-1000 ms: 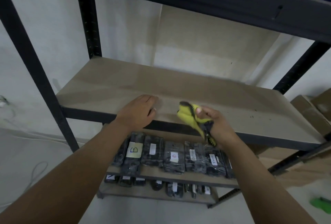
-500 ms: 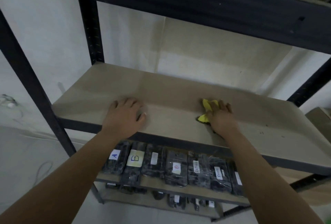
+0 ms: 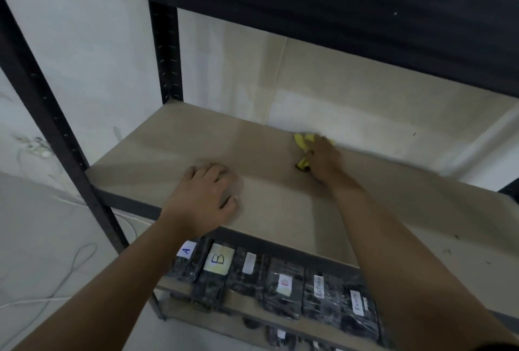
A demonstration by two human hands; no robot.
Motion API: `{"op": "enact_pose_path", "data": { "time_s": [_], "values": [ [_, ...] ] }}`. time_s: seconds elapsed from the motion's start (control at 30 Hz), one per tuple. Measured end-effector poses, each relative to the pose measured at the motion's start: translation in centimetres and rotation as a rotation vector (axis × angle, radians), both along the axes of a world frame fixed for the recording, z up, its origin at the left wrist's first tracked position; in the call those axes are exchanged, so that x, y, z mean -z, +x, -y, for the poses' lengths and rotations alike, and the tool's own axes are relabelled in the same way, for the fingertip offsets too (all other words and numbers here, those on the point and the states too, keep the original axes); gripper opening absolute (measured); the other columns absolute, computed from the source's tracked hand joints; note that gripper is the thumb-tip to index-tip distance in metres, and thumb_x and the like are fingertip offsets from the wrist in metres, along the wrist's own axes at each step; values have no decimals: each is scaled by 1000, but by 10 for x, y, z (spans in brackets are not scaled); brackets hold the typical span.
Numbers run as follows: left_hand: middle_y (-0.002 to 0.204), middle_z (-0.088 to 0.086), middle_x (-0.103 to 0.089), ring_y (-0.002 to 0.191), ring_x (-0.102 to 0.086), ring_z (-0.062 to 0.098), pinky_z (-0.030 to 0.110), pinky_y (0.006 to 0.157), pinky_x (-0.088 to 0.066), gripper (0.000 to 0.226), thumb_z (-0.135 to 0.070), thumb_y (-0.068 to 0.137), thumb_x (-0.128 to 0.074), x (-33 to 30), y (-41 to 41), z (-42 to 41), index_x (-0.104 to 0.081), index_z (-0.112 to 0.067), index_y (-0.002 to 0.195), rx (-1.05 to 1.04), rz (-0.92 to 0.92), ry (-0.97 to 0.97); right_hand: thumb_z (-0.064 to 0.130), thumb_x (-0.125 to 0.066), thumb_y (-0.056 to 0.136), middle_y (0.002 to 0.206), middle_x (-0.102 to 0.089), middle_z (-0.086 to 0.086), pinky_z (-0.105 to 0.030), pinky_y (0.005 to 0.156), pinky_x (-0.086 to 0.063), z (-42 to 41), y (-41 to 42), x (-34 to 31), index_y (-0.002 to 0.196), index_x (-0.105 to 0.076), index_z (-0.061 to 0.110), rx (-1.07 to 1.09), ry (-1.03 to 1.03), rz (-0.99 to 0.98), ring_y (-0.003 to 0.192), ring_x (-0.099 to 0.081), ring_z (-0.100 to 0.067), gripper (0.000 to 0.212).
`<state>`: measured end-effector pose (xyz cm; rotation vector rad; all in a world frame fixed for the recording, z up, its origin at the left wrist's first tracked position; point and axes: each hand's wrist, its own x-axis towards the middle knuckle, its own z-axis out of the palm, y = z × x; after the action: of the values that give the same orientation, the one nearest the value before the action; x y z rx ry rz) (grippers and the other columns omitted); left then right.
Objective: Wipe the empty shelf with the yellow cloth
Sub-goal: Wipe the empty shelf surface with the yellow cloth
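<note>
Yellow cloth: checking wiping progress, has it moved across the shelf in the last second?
Yes. The yellow cloth under the right hand went from the empty shelf's front edge to its back edge, by the wall.

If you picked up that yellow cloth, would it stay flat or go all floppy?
Probably floppy: the cloth is bunched and folded under the right hand, not lying flat. It likely weighs little, since it is a small crumpled wad. It seems to slide easily on the smooth shelf, though the blur hides detail.

Two hands: left hand (image 3: pixel 206 196), right hand (image 3: pixel 323 158). One yellow cloth (image 3: pixel 303 148). Six wrapped labelled packs (image 3: pixel 285 287) on lower shelf (image 3: pixel 252 307).
</note>
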<state>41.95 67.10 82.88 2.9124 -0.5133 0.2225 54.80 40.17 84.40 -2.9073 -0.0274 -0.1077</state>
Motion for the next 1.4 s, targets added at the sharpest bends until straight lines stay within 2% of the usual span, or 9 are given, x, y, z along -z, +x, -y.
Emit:
{"op": "enact_pose_path", "data": {
  "time_s": [0.33,0.5,0.7,0.9,1.03,1.13,1.2,1.27,1.4],
  "values": [
    [138,-5,-45,128,-39,17,39,111,-26,59,-53,81,-26,2,1,-2,-46,-29,131,-4,-23,-71,5,-48,92,137,-54,-11,-16,88,-35,5,-103,-10,127,-57,13,-184,328,219,115,-58,-30,37],
    [138,-9,-46,126,-41,14,35,103,-31,57,-57,84,-27,0,10,-20,-43,-33,134,105,-16,2,19,-38,98,141,-47,-15,-35,99,-37,50,-77,-9,137,-45,15,217,158,153,124,-47,-35,39],
    [142,-11,-43,130,-37,11,32,106,-24,50,-46,90,-31,4,15,-33,-41,-33,136,160,-16,-49,28,-39,96,154,-25,-2,-41,110,-28,21,-44,1,142,-34,26,227,-49,-15,141,-20,-32,47],
    [142,-11,-44,129,-39,10,32,106,-24,47,-43,89,-32,8,18,-37,-45,-32,133,171,-13,-105,13,-47,94,148,-41,2,-2,100,-20,-43,-87,1,131,-52,32,-138,139,65,135,-38,-18,42],
    [142,-10,-45,129,-38,11,33,106,-23,50,-45,88,-29,11,21,-37,-45,-31,133,184,-7,-109,7,-53,90,140,-48,9,-22,108,-29,-55,-148,2,117,-65,25,-301,175,72,135,-37,-12,34],
    [144,-9,-42,131,-36,11,35,108,-22,49,-46,90,-28,13,24,-37,-42,-32,135,202,-15,-98,1,-55,89,133,-54,6,-13,104,-33,-58,-173,-3,111,-69,19,-288,401,47,123,-47,-2,32],
    [144,-10,-42,131,-36,11,35,108,-22,50,-46,89,-27,13,25,-38,-41,-32,135,214,-16,-101,0,-56,88,125,-63,-2,0,80,-39,-49,-171,-13,110,-69,20,-162,508,103,96,-57,11,33],
    [145,-10,-41,131,-36,10,34,108,-23,51,-47,89,-27,12,25,-40,-41,-32,136,221,-27,-108,3,-53,89,127,-62,-3,-6,65,-40,-34,-159,-21,115,-67,21,5,436,188,87,-61,2,34],
    [145,-10,-42,131,-37,11,36,107,-23,50,-47,89,-29,11,26,-42,-42,-32,135,233,-37,-121,18,-45,94,150,-38,0,-32,102,-38,-28,-149,-9,136,-47,27,201,-30,61,132,-41,-26,42]
  ]
}}
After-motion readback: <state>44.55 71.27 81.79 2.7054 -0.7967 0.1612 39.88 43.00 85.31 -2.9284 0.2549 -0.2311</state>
